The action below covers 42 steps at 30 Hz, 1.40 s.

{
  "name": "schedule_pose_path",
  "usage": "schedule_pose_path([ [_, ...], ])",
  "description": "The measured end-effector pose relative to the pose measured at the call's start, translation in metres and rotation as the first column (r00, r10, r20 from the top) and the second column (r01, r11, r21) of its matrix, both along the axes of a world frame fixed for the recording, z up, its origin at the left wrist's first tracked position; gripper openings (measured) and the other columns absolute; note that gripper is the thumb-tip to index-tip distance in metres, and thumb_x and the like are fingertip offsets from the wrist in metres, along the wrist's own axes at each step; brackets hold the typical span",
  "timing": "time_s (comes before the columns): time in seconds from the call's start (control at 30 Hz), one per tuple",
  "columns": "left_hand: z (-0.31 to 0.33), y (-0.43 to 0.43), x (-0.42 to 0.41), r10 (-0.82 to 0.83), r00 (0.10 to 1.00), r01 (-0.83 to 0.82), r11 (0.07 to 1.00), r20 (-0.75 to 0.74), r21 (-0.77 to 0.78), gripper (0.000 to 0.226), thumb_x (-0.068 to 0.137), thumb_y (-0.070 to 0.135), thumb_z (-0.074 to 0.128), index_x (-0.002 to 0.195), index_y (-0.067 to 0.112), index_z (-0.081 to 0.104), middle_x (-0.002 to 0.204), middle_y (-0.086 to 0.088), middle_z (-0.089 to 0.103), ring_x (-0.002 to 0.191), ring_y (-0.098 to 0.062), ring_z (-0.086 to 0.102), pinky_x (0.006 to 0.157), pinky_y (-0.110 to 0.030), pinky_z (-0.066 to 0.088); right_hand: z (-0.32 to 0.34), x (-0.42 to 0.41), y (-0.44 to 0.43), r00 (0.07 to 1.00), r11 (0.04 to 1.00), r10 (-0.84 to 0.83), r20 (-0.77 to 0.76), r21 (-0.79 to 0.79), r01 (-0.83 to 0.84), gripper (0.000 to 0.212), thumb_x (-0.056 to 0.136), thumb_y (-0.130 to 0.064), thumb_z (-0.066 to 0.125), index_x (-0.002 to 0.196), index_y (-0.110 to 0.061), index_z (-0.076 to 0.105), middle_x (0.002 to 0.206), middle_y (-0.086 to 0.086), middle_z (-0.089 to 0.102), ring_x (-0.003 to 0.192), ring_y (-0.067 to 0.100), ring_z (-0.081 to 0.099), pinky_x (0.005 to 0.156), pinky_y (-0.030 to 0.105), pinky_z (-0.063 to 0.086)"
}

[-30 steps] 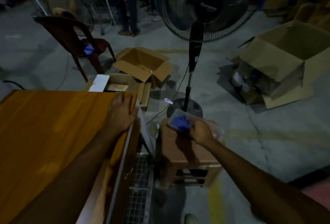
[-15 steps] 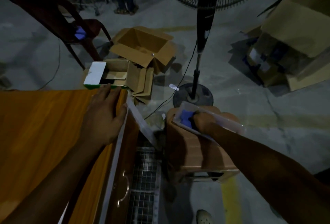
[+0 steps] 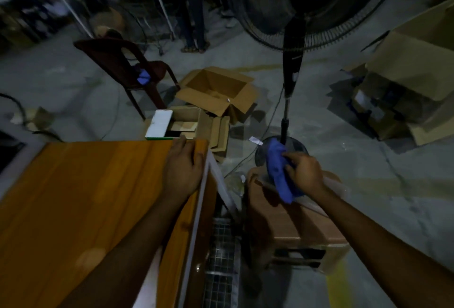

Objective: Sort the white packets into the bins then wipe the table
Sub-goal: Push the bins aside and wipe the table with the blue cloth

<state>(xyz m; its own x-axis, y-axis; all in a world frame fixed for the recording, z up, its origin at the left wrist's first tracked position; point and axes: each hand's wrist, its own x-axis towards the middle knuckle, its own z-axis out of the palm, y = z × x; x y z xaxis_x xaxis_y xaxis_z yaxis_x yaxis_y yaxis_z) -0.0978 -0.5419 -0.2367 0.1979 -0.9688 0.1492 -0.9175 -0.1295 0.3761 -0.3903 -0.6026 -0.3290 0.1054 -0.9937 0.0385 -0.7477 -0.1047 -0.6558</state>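
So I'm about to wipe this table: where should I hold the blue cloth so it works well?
The right hand pinches the blue cloth by one side, so it hangs long and limp over the brown stool. Better to gather its bunched middle into the palm from above, probably leaving a flat pad underneath to press on the wooden table, where the left hand rests.

Fan [image 3: 292, 62] top center; chair [image 3: 127, 67] upper left; open boxes [image 3: 216, 91] mid-frame; stool [image 3: 290, 221] lower center.
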Motion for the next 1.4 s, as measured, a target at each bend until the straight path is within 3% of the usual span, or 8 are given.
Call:
schedule_pose_path([
  [0.27, 0.003, 0.075, 0.05, 0.057, 0.998, -0.056, 0.996, -0.012, 0.067, 0.052, 0.099, 0.035, 0.035, 0.141, 0.006, 0.044, 0.148, -0.014, 0.041, 0.138, -0.027, 0.036, 0.116, -0.041, 0.026, 0.147, 0.101, 0.055, 0.944, 0.984, 0.126, 0.304, -0.159, -0.081, 0.032, 0.083, -0.015, 0.068, 0.116, -0.018, 0.066, 0.109, -0.001, 0.067, 0.091, 0.013, 0.06, 0.078, 0.025, 0.046],
  [0.43, 0.008, 0.108, 0.113, 0.166, 0.983, -0.171, 0.983, 0.08, 0.07, 0.052, 0.1, 0.038, 0.032, 0.142, 0.01, 0.042, 0.152, -0.013, 0.036, 0.141, -0.027, 0.029, 0.117, -0.043, 0.022, 0.149, 0.198, 0.048, 0.949, 0.933, 0.264, -0.172, -0.204, -0.296, 0.049, 0.092, -0.047, 0.048, 0.134, -0.022, 0.05, 0.138, 0.014, 0.044, 0.129, 0.035, 0.038, 0.103, 0.045, 0.039],
  [0.57, -0.004, 0.131, 0.144, 0.291, 0.953, -0.297, 0.952, 0.087, 0.074, 0.054, 0.1, 0.041, 0.027, 0.146, 0.014, 0.036, 0.156, -0.01, 0.028, 0.144, -0.027, 0.023, 0.118, -0.044, 0.018, 0.093, 0.243, 0.05, 0.761, 0.828, 0.516, -0.393, 0.002, -0.56, 0.101, 0.071, -0.079, -0.022, 0.153, -0.03, 0.01, 0.162, 0.006, -0.005, 0.148, 0.03, -0.014, 0.116, 0.055, -0.014],
  [0.67, -0.007, 0.129, 0.143, 0.337, 0.939, -0.341, 0.939, 0.074, 0.047, 0.049, 0.101, 0.035, 0.032, 0.145, 0.014, 0.036, 0.156, -0.011, 0.028, 0.144, -0.028, 0.023, 0.118, -0.044, 0.017, 0.088, 0.267, 0.058, 0.781, 0.859, 0.463, -0.419, -0.007, -0.513, 0.091, 0.077, -0.078, -0.015, 0.153, -0.031, 0.004, 0.162, 0.006, -0.009, 0.147, 0.03, -0.016, 0.107, 0.052, -0.026],
  [0.83, -0.003, 0.134, 0.145, 0.471, 0.882, -0.471, 0.878, 0.028, 0.088, 0.05, 0.101, 0.037, 0.03, 0.145, 0.013, 0.036, 0.156, -0.014, 0.027, 0.144, -0.03, 0.021, 0.119, -0.045, 0.015, 0.083, 0.262, 0.102, 0.663, 0.714, 0.627, -0.41, -0.04, -0.7, 0.087, 0.075, -0.081, -0.008, 0.151, -0.04, -0.002, 0.161, -0.002, -0.015, 0.145, 0.023, -0.023, 0.111, 0.047, -0.026],
  [1.1, -0.005, 0.167, 0.191, 0.164, 0.984, -0.173, 0.974, 0.071, 0.143, 0.062, 0.095, 0.057, 0.015, 0.152, 0.033, 0.016, 0.161, 0.006, 0.008, 0.148, -0.014, 0.005, 0.117, -0.031, 0.007, 0.094, 0.293, 0.06, 0.832, 0.926, 0.345, -0.433, 0.014, -0.377, 0.093, 0.08, -0.083, 0.01, 0.153, -0.027, 0.0, 0.16, 0.009, -0.012, 0.146, 0.037, -0.013, 0.11, 0.063, -0.014],
  [1.3, -0.003, 0.182, 0.23, 0.351, 0.933, -0.358, 0.927, 0.079, 0.109, 0.071, 0.092, 0.06, 0.013, 0.152, 0.023, 0.022, 0.161, -0.003, 0.012, 0.148, -0.018, 0.009, 0.119, -0.036, 0.006, 0.082, 0.304, 0.071, 0.562, 0.636, 0.665, -0.492, -0.02, -0.771, 0.064, 0.088, -0.071, 0.01, 0.145, -0.051, -0.011, 0.155, -0.012, -0.022, 0.147, 0.031, -0.015, 0.112, 0.06, -0.013],
  [1.4, -0.007, 0.189, 0.25, 0.455, 0.886, -0.463, 0.877, 0.089, 0.126, 0.068, 0.097, 0.06, 0.015, 0.153, 0.022, 0.017, 0.161, -0.005, 0.008, 0.148, -0.019, 0.004, 0.12, -0.041, 0.002, 0.089, 0.327, 0.039, 0.707, 0.802, 0.538, -0.459, 0.019, -0.598, 0.056, 0.094, -0.065, 0.014, 0.147, -0.051, 0.003, 0.162, -0.004, -0.009, 0.147, 0.035, -0.009, 0.114, 0.063, -0.007],
])
